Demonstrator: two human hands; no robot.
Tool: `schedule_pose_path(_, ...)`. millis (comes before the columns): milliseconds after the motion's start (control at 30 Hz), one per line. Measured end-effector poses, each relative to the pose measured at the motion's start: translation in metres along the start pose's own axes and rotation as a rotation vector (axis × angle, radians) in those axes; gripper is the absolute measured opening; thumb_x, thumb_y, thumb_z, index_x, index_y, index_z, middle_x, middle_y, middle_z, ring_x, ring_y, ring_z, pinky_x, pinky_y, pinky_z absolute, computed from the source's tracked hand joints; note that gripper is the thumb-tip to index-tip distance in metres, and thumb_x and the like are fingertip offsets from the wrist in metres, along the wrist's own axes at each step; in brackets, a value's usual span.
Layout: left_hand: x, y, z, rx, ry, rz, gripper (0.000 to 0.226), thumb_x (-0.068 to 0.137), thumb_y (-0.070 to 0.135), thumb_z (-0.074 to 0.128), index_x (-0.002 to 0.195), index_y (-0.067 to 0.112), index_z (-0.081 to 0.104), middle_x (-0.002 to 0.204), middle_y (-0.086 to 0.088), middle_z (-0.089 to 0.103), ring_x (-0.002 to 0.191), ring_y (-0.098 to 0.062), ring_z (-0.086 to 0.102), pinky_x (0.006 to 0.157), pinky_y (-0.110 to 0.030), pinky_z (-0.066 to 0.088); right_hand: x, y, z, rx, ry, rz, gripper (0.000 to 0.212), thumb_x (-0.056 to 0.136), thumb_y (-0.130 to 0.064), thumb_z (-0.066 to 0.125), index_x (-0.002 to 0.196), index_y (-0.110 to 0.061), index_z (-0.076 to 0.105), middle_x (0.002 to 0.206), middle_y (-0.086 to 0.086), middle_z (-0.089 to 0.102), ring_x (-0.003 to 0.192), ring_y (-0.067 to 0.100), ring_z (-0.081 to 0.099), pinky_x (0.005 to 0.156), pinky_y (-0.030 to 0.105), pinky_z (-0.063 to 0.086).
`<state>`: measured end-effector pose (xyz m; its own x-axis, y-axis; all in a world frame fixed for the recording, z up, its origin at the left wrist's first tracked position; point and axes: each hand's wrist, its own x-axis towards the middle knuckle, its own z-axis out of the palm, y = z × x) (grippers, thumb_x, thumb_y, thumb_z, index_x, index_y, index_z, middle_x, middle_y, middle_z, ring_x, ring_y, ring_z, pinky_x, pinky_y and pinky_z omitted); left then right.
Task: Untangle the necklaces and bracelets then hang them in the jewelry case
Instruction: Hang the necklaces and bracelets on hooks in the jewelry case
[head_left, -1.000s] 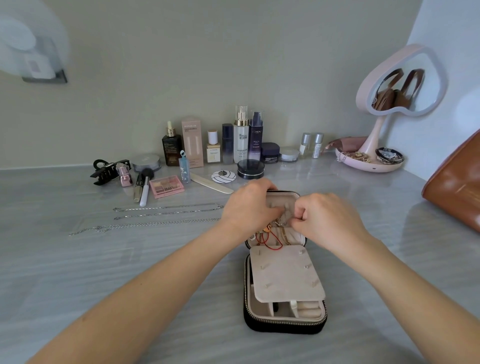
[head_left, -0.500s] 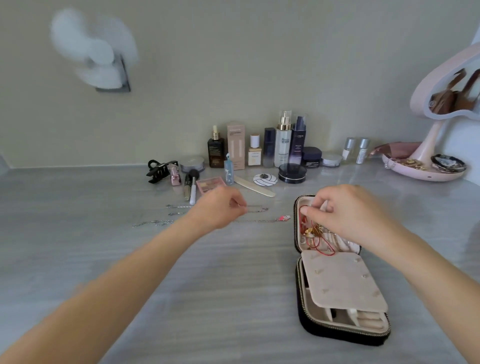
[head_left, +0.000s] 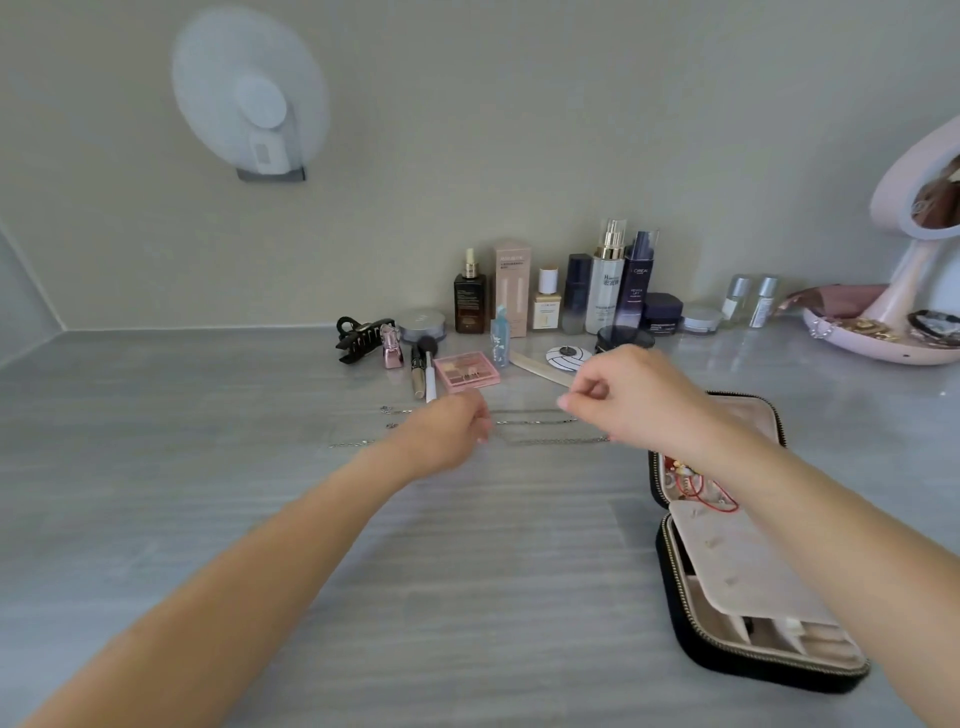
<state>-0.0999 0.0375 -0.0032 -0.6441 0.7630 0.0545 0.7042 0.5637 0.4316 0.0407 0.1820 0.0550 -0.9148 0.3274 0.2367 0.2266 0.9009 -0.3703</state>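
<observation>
Just behind chains (head_left: 540, 421), palette (head_left: 466, 370) and brushes (head_left: 429, 371).

Body check: left forearm (head_left: 249, 571) and right forearm (head_left: 841, 545) are both bare as far as they're visible. Left hand (head_left: 447, 434) is left of the case (head_left: 753, 667), right hand (head_left: 628, 400) just behind it, both bare too. Nails (head_left: 563, 401) look short (blurry, low confidence).

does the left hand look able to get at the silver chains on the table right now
Probably yes. The left hand is over the silver chains, which lie stretched on the table, and nothing stands between them. The palette sits behind them, the jewelry case off to the right.
</observation>
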Motion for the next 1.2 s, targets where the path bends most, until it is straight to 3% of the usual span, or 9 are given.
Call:
schedule_pose_path(67, 0.001, 0.009, -0.004, -0.139, 0.014, 0.03, 0.015, 0.095, 0.018, 0.041, 0.082, 0.017, 0.049, 0.08, 0.005, 0.064, 0.078, -0.018, 0.055, 0.064, -0.027, 0.041, 0.006, -0.006, 0.015, 0.136, -0.12, 0.014, 0.012, 0.084, -0.027, 0.062, 0.095, -0.022, 0.065, 0.098, -0.008, 0.066, 0.046, 0.002, 0.06, 0.055, 0.017, 0.048)
schedule_pose_path(167, 0.0, 0.023, -0.01, -0.291, 0.035, 0.091, 0.025, 0.094, 0.014, 0.043, 0.071, 0.021, 0.045, 0.067, 0.008, 0.056, 0.063, -0.01, 0.051, 0.057, -0.021, 0.04, 0.012, -0.015, 0.032, 0.483, -0.302, 0.079, 0.032, 0.084, -0.01, 0.062, 0.116, -0.016, 0.055, 0.113, -0.001, 0.06, 0.052, 0.01, 0.061, 0.052, 0.017, 0.05)
schedule_pose_path(267, -0.001, 0.031, -0.017, -0.394, 0.061, 0.14, 0.025, 0.093, 0.009, 0.046, 0.07, 0.02, 0.045, 0.067, 0.004, 0.057, 0.062, -0.008, 0.054, 0.061, -0.017, 0.043, 0.016, -0.02, 0.034, 0.491, -0.295, 0.098, 0.019, 0.083, -0.012, 0.064, 0.101, -0.011, 0.057, 0.087, 0.002, 0.066, 0.058, 0.009, 0.059, 0.052, 0.016, 0.046)
schedule_pose_path(367, -0.005, 0.039, -0.022, -0.488, 0.099, 0.119, 0.011, 0.094, 0.015, 0.046, 0.083, 0.012, 0.05, 0.068, 0.001, 0.06, 0.06, -0.007, 0.056, 0.049, -0.007, 0.04, 0.016, -0.019, 0.023, 0.352, -0.208, 0.079, 0.011, 0.084, -0.021, 0.064, 0.079, -0.013, 0.061, 0.062, -0.004, 0.06, 0.049, 0.004, 0.053, 0.045, 0.015, 0.038)
schedule_pose_path(533, -0.011, 0.058, -0.019, -0.783, 0.034, 0.089, 0.042, 0.098, 0.043, 0.025, 0.088, 0.02, 0.06, 0.081, 0.005, 0.068, 0.073, 0.003, 0.064, 0.071, -0.017, 0.046, 0.007, -0.021, -0.006, 0.549, -0.154, 0.041, 0.021, 0.09, -0.017, 0.057, 0.069, -0.015, 0.059, 0.053, -0.006, 0.061, 0.042, -0.001, 0.052, 0.043, 0.015, 0.037)
schedule_pose_path(600, -0.01, 0.066, -0.015, -0.929, -0.056, 0.054, 0.055, 0.094, 0.054, 0.018, 0.087, 0.023, 0.063, 0.083, 0.004, 0.07, 0.085, -0.008, 0.067, 0.085, -0.026, 0.046, 0.005, -0.019, -0.017, 0.711, -0.126, 0.069, 0.017, 0.09, -0.014, 0.057, 0.073, -0.012, 0.061, 0.059, -0.002, 0.063, 0.045, 0.001, 0.054, 0.041, 0.014, 0.037)
schedule_pose_path(700, -0.007, 0.078, -0.011, -1.044, -0.148, 0.12, 0.057, 0.095, 0.052, 0.019, 0.089, 0.016, 0.062, 0.074, 0.0, 0.068, 0.077, -0.019, 0.066, 0.088, -0.034, 0.05, -0.001, -0.012, -0.032, 0.883, -0.057, 0.144, 0.013, 0.089, -0.012, 0.056, 0.078, -0.01, 0.062, 0.064, 0.002, 0.063, 0.046, 0.003, 0.054, 0.04, 0.014, 0.037)
schedule_pose_path(967, -0.008, 0.107, -0.009, -0.852, -0.144, 0.195, 0.02, 0.093, 0.023, 0.05, 0.081, 0.014, 0.063, 0.06, 0.006, 0.053, 0.06, -0.01, 0.055, 0.078, -0.034, 0.041, -0.028, 0.03, -0.064, 1.01, 0.143, 0.283, 0.013, 0.086, -0.012, 0.06, 0.074, -0.011, 0.06, 0.061, 0.002, 0.058, 0.043, 0.007, 0.046, 0.036, 0.016, 0.031)
schedule_pose_path(1200, 0.001, 0.14, -0.001, -0.646, -0.101, 0.24, 0.026, 0.094, 0.019, 0.049, 0.091, -0.002, 0.063, 0.057, 0.009, 0.058, 0.049, 0.002, 0.052, 0.053, -0.013, 0.038, -0.058, 0.079, -0.068, 0.906, 0.226, 0.475, 0.007, 0.085, -0.011, 0.059, 0.081, -0.007, 0.06, 0.083, 0.007, 0.062, 0.033, 0.004, 0.041, 0.032, 0.014, 0.028)
